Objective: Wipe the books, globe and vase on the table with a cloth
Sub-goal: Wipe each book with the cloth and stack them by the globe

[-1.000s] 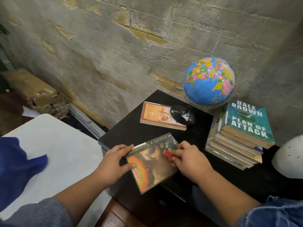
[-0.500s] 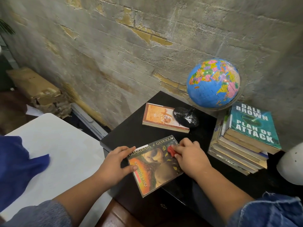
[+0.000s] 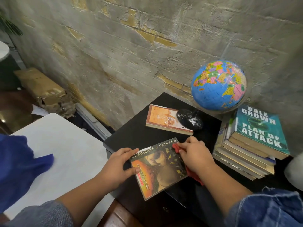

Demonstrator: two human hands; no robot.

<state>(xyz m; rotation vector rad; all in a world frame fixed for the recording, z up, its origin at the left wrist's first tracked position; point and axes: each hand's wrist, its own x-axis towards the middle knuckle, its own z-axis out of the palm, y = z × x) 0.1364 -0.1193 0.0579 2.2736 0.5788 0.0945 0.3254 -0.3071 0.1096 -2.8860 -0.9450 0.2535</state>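
The Guardians of Ga'Hoole book [image 3: 159, 167] lay flat and cover-up on the black table [image 3: 131, 133], on the near side of the globe [image 3: 218, 85] and to its left. Its long axis ran roughly from the person towards the wall, skewed a little. The title end pointed away, the spine was on the side away from the globe.

The person's left hand [image 3: 119, 164] came in along that spine edge. The fingers were spread and fairly straight, with the forefinger at the far corner and the thumb on the cover, pressing the book down rather than wrapping it. The right hand [image 3: 195, 156] sat on the book's globe-side edge, knuckles up and fingers curled over a red cloth [image 3: 176, 147]. The cloth showed at the fingertips and again beneath the heel of the hand.

An orange book [image 3: 164, 118] lay flat, touching the globe's black base [image 3: 190, 118] on its left. A stack of books [image 3: 246, 153] stood just nearer than the globe, with Plan of Attack [image 3: 260, 128] on top. Well to the globe's left, a blue cloth [image 3: 19, 169] lay on a white table [image 3: 65, 145].
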